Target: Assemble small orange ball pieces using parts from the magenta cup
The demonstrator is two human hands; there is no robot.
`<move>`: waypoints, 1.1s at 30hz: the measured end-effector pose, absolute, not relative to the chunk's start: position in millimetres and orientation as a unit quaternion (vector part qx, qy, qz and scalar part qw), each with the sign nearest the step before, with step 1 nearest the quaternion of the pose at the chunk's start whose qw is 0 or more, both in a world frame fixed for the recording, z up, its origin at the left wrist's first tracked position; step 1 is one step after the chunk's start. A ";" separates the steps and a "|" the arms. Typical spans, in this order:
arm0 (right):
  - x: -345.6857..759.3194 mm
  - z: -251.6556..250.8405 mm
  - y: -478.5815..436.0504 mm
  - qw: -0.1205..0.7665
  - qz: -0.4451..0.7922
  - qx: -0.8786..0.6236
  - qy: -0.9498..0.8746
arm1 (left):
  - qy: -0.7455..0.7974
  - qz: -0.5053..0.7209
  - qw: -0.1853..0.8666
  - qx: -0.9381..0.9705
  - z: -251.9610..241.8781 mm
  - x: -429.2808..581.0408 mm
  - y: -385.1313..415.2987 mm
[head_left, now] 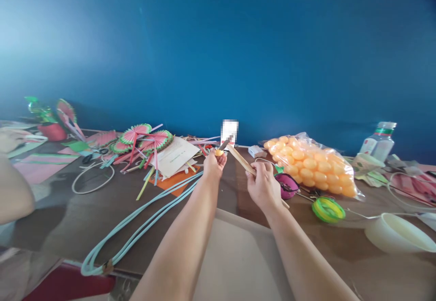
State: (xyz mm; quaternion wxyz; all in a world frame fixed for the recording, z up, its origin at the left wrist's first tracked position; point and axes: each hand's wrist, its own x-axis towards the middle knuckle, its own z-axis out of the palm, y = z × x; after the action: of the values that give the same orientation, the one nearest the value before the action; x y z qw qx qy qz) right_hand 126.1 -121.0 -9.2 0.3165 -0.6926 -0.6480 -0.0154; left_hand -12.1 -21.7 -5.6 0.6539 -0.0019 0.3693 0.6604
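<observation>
My right hand [265,183] is closed round the wooden handle of a hammer [241,159]. The hammer's dark head points up and away from me, just beyond my left hand. Between the fingers of my left hand [214,167] is a small orange ball [218,153], close beside the hammer head. Behind both hands stands a white box [229,130], blurred out in the picture. A clear bag of orange balls [309,165] lies right of my right hand, and a purple bowl [287,186] sits nearer to it.
Pink paper fans [136,134], papers [175,155] and a coil of light blue tubing [143,214] lie left. Right are a green-yellow ring [328,209], a white cup [398,233] and a bottle [379,143]. Another person's arm [15,187] reaches in at far left. A blue partition [218,56] stands behind.
</observation>
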 end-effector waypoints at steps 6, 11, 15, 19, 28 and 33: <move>126.9 -8.9 -121.4 0.333 -0.024 -0.694 -0.638 | 0.382 0.660 0.647 0.001 -3.1 -11.2 -22.1; 127.9 -9.4 -121.5 0.319 -0.030 -0.692 -0.647 | 0.377 0.669 0.641 0.000 -6.4 -11.1 -18.9; 127.6 -9.5 -122.0 0.330 -0.041 -0.695 -0.638 | 0.369 0.677 0.637 -0.003 -8.4 -10.2 -17.6; 127.2 -7.6 -122.3 0.307 -0.023 -0.700 -0.644 | 0.374 0.676 0.635 -0.011 -7.8 -10.7 -18.4; 140.5 -9.8 -114.9 0.183 0.078 -0.731 -0.653 | 0.400 0.748 0.529 0.004 -4.9 -17.3 -19.0; 139.2 -14.4 -113.4 0.116 0.125 -0.725 -0.667 | 0.407 0.734 0.543 -0.005 -3.9 -15.6 -21.7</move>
State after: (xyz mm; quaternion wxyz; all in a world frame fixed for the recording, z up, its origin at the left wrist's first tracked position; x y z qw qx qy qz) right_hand 139.2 -113.4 -14.4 0.1161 -0.7253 -0.6669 0.1253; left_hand -15.6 -21.7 -3.9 0.5428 -0.0047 0.4073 0.7345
